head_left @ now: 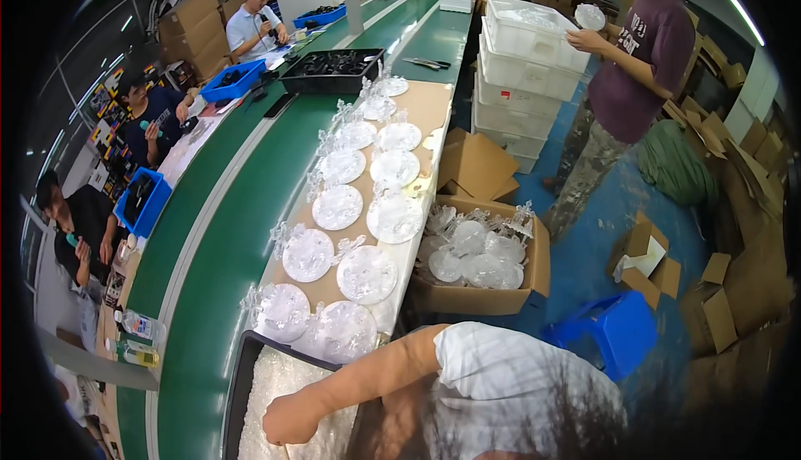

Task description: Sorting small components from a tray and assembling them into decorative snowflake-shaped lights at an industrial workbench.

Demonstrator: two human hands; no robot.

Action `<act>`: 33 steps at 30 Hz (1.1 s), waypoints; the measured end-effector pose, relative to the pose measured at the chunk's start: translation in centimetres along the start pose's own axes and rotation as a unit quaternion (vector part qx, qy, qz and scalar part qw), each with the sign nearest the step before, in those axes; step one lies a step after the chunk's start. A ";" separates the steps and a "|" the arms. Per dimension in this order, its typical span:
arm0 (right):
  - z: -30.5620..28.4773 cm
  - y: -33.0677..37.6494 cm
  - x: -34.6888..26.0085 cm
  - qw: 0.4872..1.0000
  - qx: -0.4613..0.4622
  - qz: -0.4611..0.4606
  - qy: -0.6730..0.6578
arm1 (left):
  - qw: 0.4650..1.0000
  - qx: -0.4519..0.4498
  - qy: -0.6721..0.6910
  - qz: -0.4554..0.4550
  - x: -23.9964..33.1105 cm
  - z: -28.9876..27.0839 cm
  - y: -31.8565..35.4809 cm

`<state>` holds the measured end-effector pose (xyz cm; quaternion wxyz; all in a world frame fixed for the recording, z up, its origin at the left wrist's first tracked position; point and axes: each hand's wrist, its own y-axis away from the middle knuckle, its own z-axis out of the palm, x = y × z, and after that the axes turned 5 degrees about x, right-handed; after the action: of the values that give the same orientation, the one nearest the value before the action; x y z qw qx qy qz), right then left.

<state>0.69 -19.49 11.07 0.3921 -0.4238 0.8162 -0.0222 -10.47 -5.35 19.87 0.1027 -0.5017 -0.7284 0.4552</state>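
My right hand point(292, 419) reaches from a white sleeve into a black-rimmed tray point(236, 389). Its fingers are curled and point down at the white, grainy-looking material point(265, 383) inside; whatever they hold is hidden. My left hand does not show. Below the right forearm is a dim patch of skin point(400, 418) that I cannot place. Just beyond the tray, round clear plastic discs point(367, 275) lie in two rows on a long brown board point(430, 108). Small clear ornate pieces point(279, 239) sit at the edges of several discs.
A cardboard box point(476, 297) of similar discs stands right of the board, near a blue bin point(617, 335). White crates point(517, 88) are stacked behind. A standing person point(638, 59) holds a clear disc. Across the green conveyor point(221, 235), seated people work beside blue trays point(143, 203).
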 end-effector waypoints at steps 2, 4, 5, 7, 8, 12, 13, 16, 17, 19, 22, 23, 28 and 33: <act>-1.1 0.4 -0.1 0.999 -0.004 -0.030 -0.015 | 1.000 0.018 0.000 0.010 -0.5 0.7 0.7; -1.8 0.6 -0.1 0.998 -0.007 -0.056 -0.031 | 0.999 0.036 0.004 0.020 -0.9 1.4 1.5; -2.0 0.7 -0.2 0.998 -0.001 -0.055 -0.037 | 0.999 0.044 0.007 0.023 -0.8 1.8 1.9; -2.4 0.8 -0.5 0.998 0.002 -0.049 -0.042 | 0.998 0.063 0.014 0.027 -0.7 2.4 2.7; -2.8 0.8 -0.8 0.998 -0.001 -0.055 -0.014 | 0.997 0.073 0.016 0.028 -0.5 2.7 3.1; -2.1 1.5 0.0 0.999 -0.009 0.033 -0.005 | 0.992 0.120 0.023 0.033 0.6 4.2 3.8; -2.3 1.5 -0.1 0.999 -0.014 0.034 -0.004 | 0.991 0.129 0.021 0.033 0.7 4.5 4.2; -3.2 1.4 -1.1 0.997 -0.063 -0.004 0.049 | 0.988 0.148 0.004 0.030 0.8 5.3 5.9; -2.7 1.4 -1.2 0.995 -0.084 -0.005 0.057 | 0.988 0.150 -0.006 0.029 0.9 5.6 6.5; -1.5 1.6 -0.6 0.992 -0.111 -0.011 0.064 | 0.987 0.157 -0.023 0.028 1.1 6.2 7.5; -1.1 2.3 0.7 0.982 -0.118 0.056 -0.138 | 0.981 0.186 -0.035 0.032 1.6 7.5 8.2; -2.6 2.2 -0.9 0.987 -0.133 0.018 -0.086 | 0.981 0.187 -0.046 0.025 1.7 7.9 9.2; -2.5 2.5 -1.1 0.995 -0.070 0.070 0.017 | 0.979 0.182 -0.090 0.007 3.7 10.1 12.5; -5.2 2.2 -2.0 0.985 -0.028 0.155 0.069 | 0.978 0.033 -0.201 -0.050 8.4 8.9 22.8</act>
<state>-3.49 -18.21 15.10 0.3214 -0.3003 0.8975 0.0328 -5.36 -1.54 -5.17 -0.0072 -0.3592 -0.7430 0.5647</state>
